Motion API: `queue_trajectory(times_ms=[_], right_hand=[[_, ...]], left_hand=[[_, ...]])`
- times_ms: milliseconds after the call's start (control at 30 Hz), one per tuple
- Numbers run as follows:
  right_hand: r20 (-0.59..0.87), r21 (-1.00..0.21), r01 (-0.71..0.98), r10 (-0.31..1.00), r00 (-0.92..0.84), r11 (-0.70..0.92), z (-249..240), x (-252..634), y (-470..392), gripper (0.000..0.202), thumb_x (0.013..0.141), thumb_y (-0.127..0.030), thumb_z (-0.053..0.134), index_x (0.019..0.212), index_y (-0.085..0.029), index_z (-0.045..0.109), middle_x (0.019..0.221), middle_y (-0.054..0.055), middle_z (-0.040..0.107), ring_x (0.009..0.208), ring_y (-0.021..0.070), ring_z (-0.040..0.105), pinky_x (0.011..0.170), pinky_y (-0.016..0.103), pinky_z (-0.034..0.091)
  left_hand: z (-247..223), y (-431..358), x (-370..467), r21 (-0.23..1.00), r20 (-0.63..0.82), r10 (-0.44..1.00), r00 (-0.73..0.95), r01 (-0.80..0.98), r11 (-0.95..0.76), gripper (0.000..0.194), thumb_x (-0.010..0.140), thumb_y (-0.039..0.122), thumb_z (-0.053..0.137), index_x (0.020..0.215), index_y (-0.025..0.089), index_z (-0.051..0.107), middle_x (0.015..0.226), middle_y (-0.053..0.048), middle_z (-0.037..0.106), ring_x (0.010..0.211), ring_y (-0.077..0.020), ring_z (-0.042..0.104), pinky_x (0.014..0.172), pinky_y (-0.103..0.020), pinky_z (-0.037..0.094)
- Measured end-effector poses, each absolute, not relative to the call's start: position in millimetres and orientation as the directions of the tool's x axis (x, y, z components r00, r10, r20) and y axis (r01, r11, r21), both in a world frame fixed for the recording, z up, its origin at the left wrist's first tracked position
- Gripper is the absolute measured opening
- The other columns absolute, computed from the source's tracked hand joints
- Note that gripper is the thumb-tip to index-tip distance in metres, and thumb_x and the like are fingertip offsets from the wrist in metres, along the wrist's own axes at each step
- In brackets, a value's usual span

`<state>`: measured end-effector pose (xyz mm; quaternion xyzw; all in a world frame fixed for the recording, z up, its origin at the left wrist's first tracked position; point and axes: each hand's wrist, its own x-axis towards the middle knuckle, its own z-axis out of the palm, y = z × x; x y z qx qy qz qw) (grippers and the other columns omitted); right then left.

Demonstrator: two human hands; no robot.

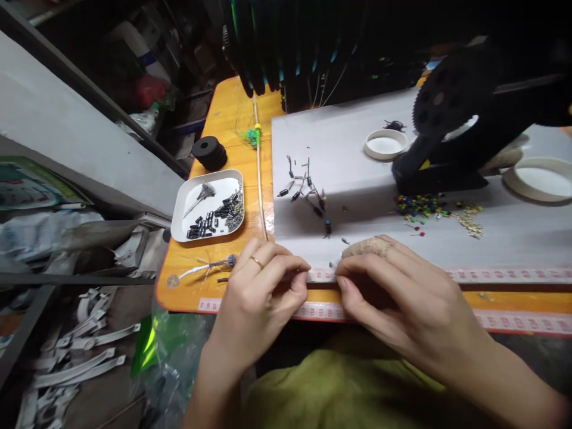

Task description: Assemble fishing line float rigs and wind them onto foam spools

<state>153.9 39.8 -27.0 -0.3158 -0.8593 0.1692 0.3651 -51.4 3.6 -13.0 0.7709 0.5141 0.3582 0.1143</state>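
At the front edge of the table, my left hand point(263, 286), with a ring on one finger, is closed in a pinch. Whatever its fingertips hold is hidden. Just left of it lies a white cable point(192, 271) with splayed strands and a grey bundled end. My right hand point(397, 292) is also pinched, its forefinger and thumb together; a wrapped finger point(369, 247) extends beyond them. A tiny grey piece point(331, 264) shows by its fingertips, too small to name. Past the hands, small black parts on wires point(308, 190) lie on white paper point(357, 185).
A white tray point(176, 217) of black cylinders stands left, with black discs point(209, 153) behind it. Coloured bits point(420, 205) and gold bits point(469, 220) lie right, near a black geared stand point(440, 98). Measuring tapes point(513, 275) run along the front edge. A white rod point(260, 179) lies beside the paper.
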Motion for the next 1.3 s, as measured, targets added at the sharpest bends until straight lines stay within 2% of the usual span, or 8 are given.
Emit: queue_trajectory(times_ms=[167, 300, 700, 1300], right_hand=[[0.522, -0.478, 0.445, 0.652, -0.550, 0.757, -30, 145, 39, 0.009, 0.090, -0.005, 0.060, 0.091, -0.014, 0.060, 0.083, 0.006, 0.062, 0.080, 0.0183, 0.055, 0.073, 0.033, 0.044], [0.504, -0.466, 0.457, 0.652, -0.566, 0.758, -31, 141, 39, 0.005, 0.091, -0.009, 0.060, 0.092, -0.014, 0.060, 0.083, 0.007, 0.061, 0.078, 0.0187, 0.054, 0.072, 0.034, 0.043], [0.454, -0.464, 0.490, 0.673, -0.584, 0.738, -34, 142, 37, 0.006, 0.091, -0.012, 0.062, 0.097, -0.015, 0.060, 0.090, 0.007, 0.061, 0.081, 0.0179, 0.054, 0.075, 0.032, 0.043], [0.448, -0.399, 0.606, 0.723, -0.527, 0.689, -30, 146, 32, 0.007, 0.091, -0.012, 0.062, 0.085, -0.016, 0.060, 0.078, 0.004, 0.058, 0.076, 0.0167, 0.053, 0.073, 0.031, 0.041]], left_hand=[[-11, 6, -58, 0.628, 0.266, 0.946, 0.185, 0.712, -0.315, 0.011, 0.086, 0.005, 0.062, 0.087, 0.016, 0.065, 0.091, -0.004, 0.058, 0.095, -0.0178, 0.052, 0.083, -0.030, 0.044], [-11, 8, -64, 0.673, 0.201, 0.963, 0.180, 0.689, -0.269, 0.008, 0.086, 0.008, 0.062, 0.084, 0.016, 0.063, 0.090, -0.003, 0.054, 0.097, -0.0183, 0.051, 0.088, -0.032, 0.043], [-6, 14, -74, 0.711, 0.135, 0.958, 0.251, 0.649, -0.271, 0.008, 0.086, 0.010, 0.061, 0.085, 0.016, 0.066, 0.094, -0.003, 0.056, 0.100, -0.0174, 0.050, 0.088, -0.028, 0.042], [-7, 18, -70, 0.678, 0.165, 0.948, 0.271, 0.667, -0.309, 0.012, 0.086, 0.006, 0.059, 0.079, 0.014, 0.064, 0.081, -0.002, 0.057, 0.084, -0.0155, 0.054, 0.077, -0.028, 0.043]])
